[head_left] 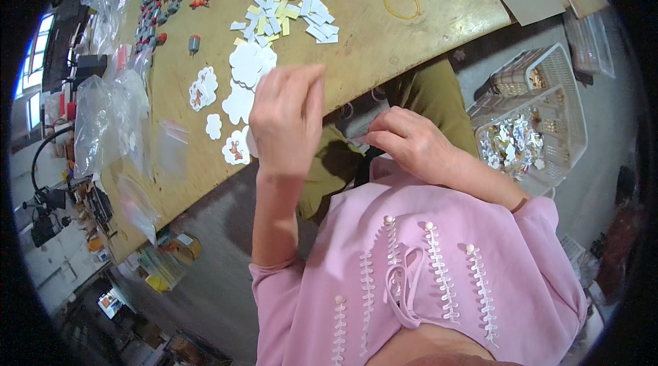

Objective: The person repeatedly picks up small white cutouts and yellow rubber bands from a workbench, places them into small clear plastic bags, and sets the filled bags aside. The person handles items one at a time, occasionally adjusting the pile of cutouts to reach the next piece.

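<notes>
My left hand (284,116) hovers over the table's near edge, fingers curled together; whatever they hold, if anything, is hidden. Under and beside it lie white scallop-edged cutouts (251,63), overlapping in piles. A printed cutout (235,152) with a small brown animal figure rests next to my left wrist. Further left are more printed cutouts (203,90) and one small white cutout (214,127). My right hand (411,141) is near my lap, just off the table edge, with fingers pinched. A pale sliver shows at its fingertips, too small to name.
White and yellow rectangular pieces (319,20) are scattered at the far side of the wooden table (370,51). Small grey motors (194,44) and clear plastic bags (113,119) line the left. A yellow rubber band (401,4) lies far right. White baskets (576,112) stand at right.
</notes>
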Action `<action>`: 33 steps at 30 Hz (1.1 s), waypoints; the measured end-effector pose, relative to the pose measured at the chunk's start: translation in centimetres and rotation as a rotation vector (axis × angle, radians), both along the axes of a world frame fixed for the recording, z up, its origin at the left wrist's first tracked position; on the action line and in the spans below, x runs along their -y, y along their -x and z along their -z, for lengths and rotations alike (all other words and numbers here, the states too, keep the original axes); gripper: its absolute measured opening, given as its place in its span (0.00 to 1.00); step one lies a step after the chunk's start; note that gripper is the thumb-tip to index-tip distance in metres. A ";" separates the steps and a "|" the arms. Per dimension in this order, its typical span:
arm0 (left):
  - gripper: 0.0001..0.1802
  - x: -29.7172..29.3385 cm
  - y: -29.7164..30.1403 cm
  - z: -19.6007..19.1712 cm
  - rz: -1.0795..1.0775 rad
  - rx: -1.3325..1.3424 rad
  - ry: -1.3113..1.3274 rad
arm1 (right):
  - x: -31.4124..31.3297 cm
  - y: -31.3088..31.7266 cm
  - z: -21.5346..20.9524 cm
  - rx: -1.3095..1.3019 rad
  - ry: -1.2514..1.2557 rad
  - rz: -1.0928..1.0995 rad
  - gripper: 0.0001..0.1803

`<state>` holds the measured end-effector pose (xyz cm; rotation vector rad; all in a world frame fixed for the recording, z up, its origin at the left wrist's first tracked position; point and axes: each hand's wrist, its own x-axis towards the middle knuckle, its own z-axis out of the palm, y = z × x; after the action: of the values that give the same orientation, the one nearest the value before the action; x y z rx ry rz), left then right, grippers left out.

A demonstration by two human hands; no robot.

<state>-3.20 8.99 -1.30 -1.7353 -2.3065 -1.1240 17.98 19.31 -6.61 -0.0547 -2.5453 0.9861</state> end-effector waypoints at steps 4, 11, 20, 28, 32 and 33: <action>0.10 -3.9 2.8 -0.7 0.043 -0.157 0.098 | -0.3 -0.5 1.0 -0.028 0.012 -0.019 0.16; 0.10 -5.5 5.8 -2.1 0.282 -0.173 0.349 | -1.0 -1.0 1.0 -0.026 0.063 -0.020 0.19; 0.10 -6.1 7.3 -2.2 0.345 0.066 0.469 | -1.4 -0.9 1.2 -0.003 0.087 -0.065 0.20; 0.11 -5.2 5.8 -1.8 0.230 0.087 0.443 | -1.2 -0.6 1.2 -0.023 0.073 -0.062 0.18; 0.09 -3.5 3.0 -2.5 0.103 0.472 0.274 | -1.6 -0.2 -0.3 -0.067 0.090 0.003 0.17; 0.08 -2.7 2.0 -2.3 0.078 0.632 0.202 | -1.7 0.1 -0.8 -0.082 0.079 0.034 0.16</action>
<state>-5.23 11.65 0.98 -1.7280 -2.7987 -1.7130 17.90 21.02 -5.78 -0.0784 -2.4234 1.0536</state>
